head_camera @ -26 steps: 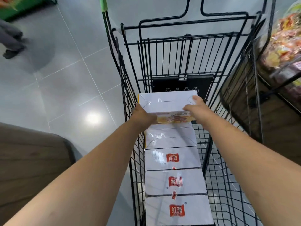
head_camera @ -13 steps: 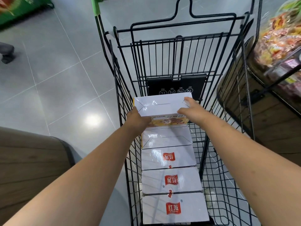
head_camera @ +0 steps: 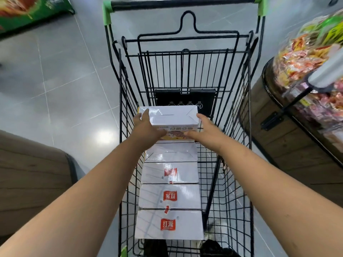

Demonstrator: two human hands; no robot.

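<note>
A white carton (head_camera: 172, 116) with a printed front face sits at the far end of a row of like white cartons (head_camera: 169, 195) with red labels, inside a black wire shopping cart (head_camera: 239, 127). My left hand (head_camera: 146, 127) grips the carton's left end, with fingers over its top edge. At the right end, my right hand (head_camera: 205, 128) holds it with the thumb along the front face. The carton stands higher than the row behind it. Whether it rests on the cart floor is hidden.
A wooden barrel display (head_camera: 289, 134) heaped with wrapped snacks (head_camera: 304, 58) stands close to the cart's right side. A wooden counter edge (head_camera: 31, 175) is at the left. Grey floor tiles (head_camera: 61, 86) lie left of the cart; a green printed stand (head_camera: 27, 12) is at top left.
The carton has stayed between both hands and moved slightly further along the cart. The view has shifted, bringing the cart's green-capped handle into sight; a person's shoes at far left are gone.
</note>
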